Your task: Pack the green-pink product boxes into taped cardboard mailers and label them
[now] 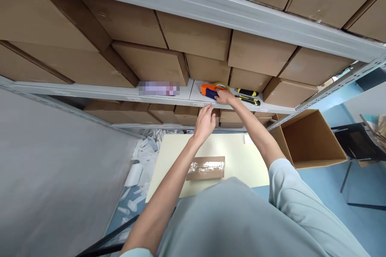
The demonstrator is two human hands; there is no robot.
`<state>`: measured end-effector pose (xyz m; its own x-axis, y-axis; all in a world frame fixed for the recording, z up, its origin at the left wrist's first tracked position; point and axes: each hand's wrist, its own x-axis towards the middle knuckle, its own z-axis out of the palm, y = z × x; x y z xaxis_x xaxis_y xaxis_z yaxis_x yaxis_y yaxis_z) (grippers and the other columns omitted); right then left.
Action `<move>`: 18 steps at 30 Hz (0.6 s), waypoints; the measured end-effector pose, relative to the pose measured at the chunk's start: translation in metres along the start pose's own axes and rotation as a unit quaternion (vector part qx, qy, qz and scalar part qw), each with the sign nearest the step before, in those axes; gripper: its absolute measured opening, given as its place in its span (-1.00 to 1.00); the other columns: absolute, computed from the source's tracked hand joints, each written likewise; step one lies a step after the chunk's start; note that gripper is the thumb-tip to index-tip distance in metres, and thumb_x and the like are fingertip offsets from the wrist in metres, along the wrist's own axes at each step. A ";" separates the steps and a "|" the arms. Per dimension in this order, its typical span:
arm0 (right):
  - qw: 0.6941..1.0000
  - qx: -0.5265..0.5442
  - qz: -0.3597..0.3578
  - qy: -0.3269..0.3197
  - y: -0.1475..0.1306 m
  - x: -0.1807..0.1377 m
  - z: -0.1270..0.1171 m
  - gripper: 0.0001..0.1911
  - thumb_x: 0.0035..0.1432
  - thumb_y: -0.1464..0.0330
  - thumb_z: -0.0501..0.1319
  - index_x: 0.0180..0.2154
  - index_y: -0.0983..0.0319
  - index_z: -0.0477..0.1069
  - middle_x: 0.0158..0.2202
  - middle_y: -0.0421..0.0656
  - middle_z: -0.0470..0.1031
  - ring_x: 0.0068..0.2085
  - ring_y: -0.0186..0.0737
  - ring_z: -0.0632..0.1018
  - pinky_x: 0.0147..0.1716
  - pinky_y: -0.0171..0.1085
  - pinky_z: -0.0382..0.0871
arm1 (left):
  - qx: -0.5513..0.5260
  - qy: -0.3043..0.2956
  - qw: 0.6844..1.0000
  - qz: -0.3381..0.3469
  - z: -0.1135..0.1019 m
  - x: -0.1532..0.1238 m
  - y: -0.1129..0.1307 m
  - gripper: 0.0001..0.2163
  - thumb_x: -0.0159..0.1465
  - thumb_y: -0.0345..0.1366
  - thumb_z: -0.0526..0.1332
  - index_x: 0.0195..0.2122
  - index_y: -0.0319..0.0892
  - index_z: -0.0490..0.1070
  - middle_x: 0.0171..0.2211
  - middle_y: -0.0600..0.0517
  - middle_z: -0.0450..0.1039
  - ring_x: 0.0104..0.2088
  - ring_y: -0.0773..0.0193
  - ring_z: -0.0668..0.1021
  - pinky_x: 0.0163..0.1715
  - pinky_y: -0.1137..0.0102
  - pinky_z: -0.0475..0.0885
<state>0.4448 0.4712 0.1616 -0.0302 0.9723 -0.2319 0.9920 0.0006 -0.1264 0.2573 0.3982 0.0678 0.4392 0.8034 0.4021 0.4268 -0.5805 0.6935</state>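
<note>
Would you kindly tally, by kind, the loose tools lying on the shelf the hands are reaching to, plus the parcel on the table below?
Tape dispenser, orange and blue, under the right hand: 1
Utility knives, yellow and black: 2
Taped cardboard parcel on the table: 1
Total: 4

Your right hand (224, 96) covered part of the orange-and-blue tape dispenser (208, 90), so your grip could not be read. A blurred purple patch (159, 88) hid the shelf label. Your left hand's (205, 122) fingertips were turned out of sight.
</note>
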 end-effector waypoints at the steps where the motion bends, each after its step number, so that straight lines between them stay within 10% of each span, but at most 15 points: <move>1: 1.000 -0.002 0.001 0.012 0.001 0.001 0.002 -0.50 0.56 0.38 0.16 0.38 0.52 0.39 0.43 0.32 0.49 0.43 0.24 0.52 0.52 0.01 0.26 | -0.001 -0.003 1.000 -0.015 -0.001 -0.012 -0.003 -0.53 0.49 -0.30 0.13 0.38 -0.17 0.54 0.40 -0.26 0.53 0.44 -0.15 0.53 0.55 -0.11 0.38; 5: 0.993 0.031 0.012 0.110 0.004 -0.031 0.035 -0.28 0.62 0.23 0.08 0.58 0.50 0.09 0.61 0.36 0.19 0.61 0.40 0.23 0.61 0.24 0.08 | -0.004 -0.007 0.995 -0.099 -0.011 -0.080 -0.027 -0.52 0.52 -0.20 0.17 0.41 -0.19 0.50 0.43 -0.29 0.50 0.46 -0.15 0.52 0.55 -0.07 0.37; 8: 0.977 0.113 0.042 0.179 -0.004 -0.105 0.104 -0.21 0.67 0.08 -0.06 0.69 0.32 -0.12 0.67 0.25 0.07 0.68 0.38 0.09 0.61 0.37 0.06 | 0.006 0.004 0.978 -0.207 -0.023 -0.161 -0.056 -0.47 0.51 -0.13 0.20 0.45 -0.20 0.46 0.45 -0.29 0.48 0.49 -0.16 0.50 0.56 -0.04 0.35; 13: 0.954 0.250 0.162 0.032 -0.060 -0.260 0.243 -0.18 0.67 0.10 -0.12 0.70 0.37 -0.21 0.69 0.24 0.06 0.70 0.18 0.13 0.66 0.19 0.12 | 0.033 -0.030 0.899 -0.437 -0.033 -0.291 -0.085 -0.41 0.46 -0.10 0.27 0.47 -0.21 0.43 0.39 -0.35 0.55 0.35 -0.21 0.63 0.42 -0.03 0.50; 18: 0.909 0.324 0.255 -0.064 -0.113 -0.290 0.312 -0.15 0.68 0.09 -0.11 0.68 0.50 -0.23 0.68 0.31 0.05 0.70 0.07 0.14 0.63 0.00 0.17 | 0.012 -0.084 0.886 -0.457 0.005 -0.310 -0.084 -0.43 0.44 -0.02 0.32 0.38 -0.19 0.49 0.30 -0.31 0.63 0.31 -0.25 0.65 0.38 -0.04 0.51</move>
<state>0.3031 0.1162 -0.0575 0.3583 0.7720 -0.5251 0.6020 -0.6209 -0.5021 0.0887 0.1974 -0.1182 0.0127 0.9094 -0.4158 0.6802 0.2969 0.6702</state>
